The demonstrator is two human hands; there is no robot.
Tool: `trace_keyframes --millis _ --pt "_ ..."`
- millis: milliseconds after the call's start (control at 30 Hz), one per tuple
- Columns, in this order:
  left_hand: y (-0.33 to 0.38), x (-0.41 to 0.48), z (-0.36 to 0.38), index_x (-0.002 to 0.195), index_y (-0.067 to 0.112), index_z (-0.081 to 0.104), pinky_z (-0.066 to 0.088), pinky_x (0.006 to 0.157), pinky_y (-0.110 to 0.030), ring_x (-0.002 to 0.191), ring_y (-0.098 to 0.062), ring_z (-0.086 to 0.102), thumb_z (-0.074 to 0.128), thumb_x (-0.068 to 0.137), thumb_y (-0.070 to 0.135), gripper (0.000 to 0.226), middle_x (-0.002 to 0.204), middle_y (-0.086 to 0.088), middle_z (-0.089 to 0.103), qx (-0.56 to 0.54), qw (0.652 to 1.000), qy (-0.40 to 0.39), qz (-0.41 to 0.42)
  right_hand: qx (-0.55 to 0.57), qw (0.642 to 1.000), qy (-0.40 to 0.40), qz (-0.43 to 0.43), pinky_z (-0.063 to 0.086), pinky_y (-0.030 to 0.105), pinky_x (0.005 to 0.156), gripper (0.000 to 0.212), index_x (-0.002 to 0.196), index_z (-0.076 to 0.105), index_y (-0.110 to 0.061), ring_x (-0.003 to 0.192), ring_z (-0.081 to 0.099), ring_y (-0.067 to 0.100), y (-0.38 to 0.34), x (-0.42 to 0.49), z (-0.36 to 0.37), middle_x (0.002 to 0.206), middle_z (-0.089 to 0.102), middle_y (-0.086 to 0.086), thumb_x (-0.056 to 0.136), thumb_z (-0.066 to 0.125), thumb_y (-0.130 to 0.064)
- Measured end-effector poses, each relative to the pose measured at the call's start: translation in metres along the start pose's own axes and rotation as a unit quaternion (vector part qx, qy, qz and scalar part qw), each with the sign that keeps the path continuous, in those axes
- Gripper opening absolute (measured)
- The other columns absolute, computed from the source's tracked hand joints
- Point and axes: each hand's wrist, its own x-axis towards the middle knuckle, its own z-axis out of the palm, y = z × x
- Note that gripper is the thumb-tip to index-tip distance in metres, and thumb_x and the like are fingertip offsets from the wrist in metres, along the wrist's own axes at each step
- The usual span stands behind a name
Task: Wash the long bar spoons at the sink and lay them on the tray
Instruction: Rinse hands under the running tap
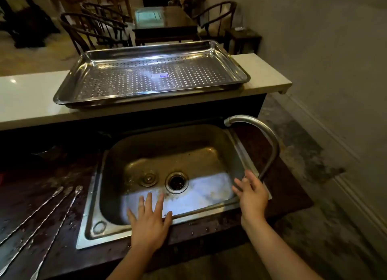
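Observation:
Three long twisted bar spoons (48,214) lie side by side on the dark wet counter left of the steel sink (213,139), bowls pointing away from me. My left hand (149,223) hovers flat with fingers spread over the sink's near rim, holding nothing. Over the sink's right rim my right hand (251,194) is open, its fingers close to the base of the curved faucet (270,141). No water runs from the spout. A perforated steel tray (83,66) rests on the raised white ledge behind the sink, with nothing in it.
The sink holds a drain hole (177,182) and a strainer plug (149,178) beside it. The white ledge (31,99) stands higher than the counter. Dark chairs (92,28) and a table (165,22) stand beyond it. Worn floor lies to the right.

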Motion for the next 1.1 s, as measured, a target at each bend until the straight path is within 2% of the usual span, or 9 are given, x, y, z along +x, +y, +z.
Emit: trace_keyframes --millis 133,333,467,600,867,1033,1100 --pt "-0.002 0.004 0.007 0.151 0.045 -0.002 0.005 0.115 -0.061 0.150 -0.027 0.003 0.011 0.091 0.067 0.065 0.164 -0.003 0.008 0.002 1.000 0.018 -0.011 0.024 1.000 0.014 0.006 0.059 0.025 0.074 0.039 0.140 0.051 -0.013 0.094 0.068 0.004 0.003 0.004 0.004 0.102 0.060 -0.020 0.102 0.047 -0.005" --pt "-0.004 0.003 0.010 0.151 0.045 0.000 0.009 0.116 -0.059 0.150 -0.025 0.004 0.010 0.091 0.067 0.065 0.164 -0.003 0.011 0.004 1.000 0.016 0.002 0.092 0.993 0.061 0.034 0.054 0.021 0.074 0.037 0.140 0.049 -0.005 0.100 0.065 0.012 0.010 0.010 0.009 0.120 0.060 0.002 0.103 0.045 -0.005" --pt "-0.004 0.004 0.010 0.150 0.045 0.002 0.011 0.116 -0.058 0.150 -0.024 0.006 0.008 0.090 0.068 0.065 0.163 -0.002 0.013 0.007 1.000 0.015 -0.005 0.145 0.983 0.088 0.064 0.054 0.023 0.073 0.037 0.139 0.049 -0.001 0.107 0.063 0.022 0.006 0.018 0.017 0.110 0.062 0.001 0.102 0.045 -0.002" --pt "-0.004 0.005 0.009 0.150 0.045 0.006 0.010 0.117 -0.057 0.150 -0.024 0.007 0.007 0.089 0.069 0.066 0.163 -0.001 0.015 0.016 1.000 0.011 -0.009 0.162 0.976 0.115 0.093 0.053 0.030 0.082 0.033 0.132 0.053 0.005 0.109 0.062 0.026 0.002 0.029 0.026 0.123 0.060 0.016 0.100 0.048 0.001" --pt "-0.003 0.003 0.007 0.151 0.044 0.007 0.008 0.118 -0.056 0.150 -0.024 0.007 0.007 0.089 0.068 0.067 0.163 -0.001 0.016 0.023 1.000 0.011 -0.011 0.146 0.976 0.141 0.075 0.056 0.020 0.070 0.026 0.122 0.061 0.005 0.101 0.068 0.022 0.008 0.034 0.026 0.113 0.067 0.015 0.099 0.053 -0.002" --pt "-0.002 0.002 0.007 0.151 0.044 0.007 0.007 0.118 -0.056 0.150 -0.024 0.004 0.008 0.090 0.067 0.065 0.163 -0.001 0.015 0.028 0.999 0.011 -0.012 0.123 0.978 0.158 0.064 0.055 0.022 0.072 0.024 0.119 0.063 0.005 0.090 0.069 0.015 0.009 0.035 0.028 0.098 0.068 0.006 0.099 0.052 -0.001" --pt "-0.001 0.002 0.007 0.151 0.044 0.007 0.006 0.118 -0.056 0.150 -0.024 0.003 0.008 0.090 0.067 0.065 0.163 -0.001 0.014 0.029 0.999 0.010 -0.012 0.116 0.978 0.166 0.057 0.055 0.025 0.076 0.025 0.120 0.063 0.005 0.088 0.068 0.014 0.009 0.036 0.031 0.097 0.068 0.005 0.099 0.051 0.000"
